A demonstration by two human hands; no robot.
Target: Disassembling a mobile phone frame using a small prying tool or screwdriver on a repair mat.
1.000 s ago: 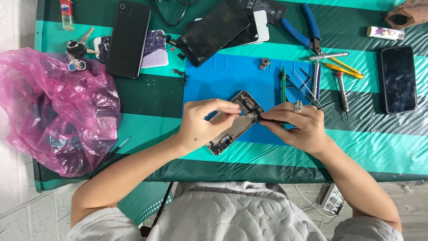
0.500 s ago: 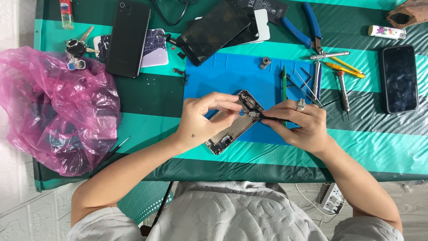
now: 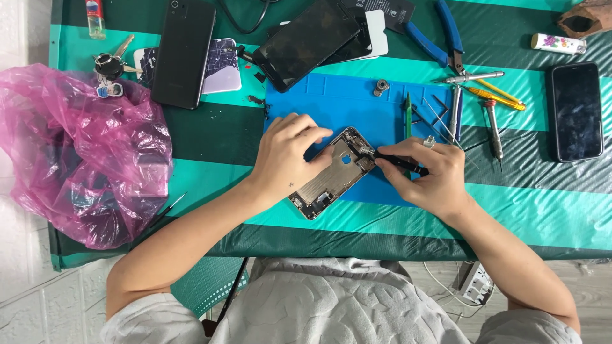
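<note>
An opened phone frame [image 3: 331, 178] lies tilted on a blue work mat [image 3: 344, 102], its inner parts showing. My left hand [image 3: 287, 156] rests on the frame's left side and holds it down. My right hand [image 3: 430, 175] grips a thin black tool [image 3: 398, 160] like a pen, with the tip touching the upper end of the frame. A ring sits on one finger of my right hand.
A pink plastic bag [image 3: 83, 153] lies at the left. Dark phones [image 3: 183, 51] [image 3: 577, 109], a detached screen [image 3: 309, 39], keys [image 3: 108, 67], blue pliers [image 3: 443, 35] and several screwdrivers [image 3: 491, 121] lie along the back and right. The table's front edge is near my body.
My left hand has slid lower along the phone frame. My right hand has shifted slightly right while the tool tip stays at the frame's upper end.
</note>
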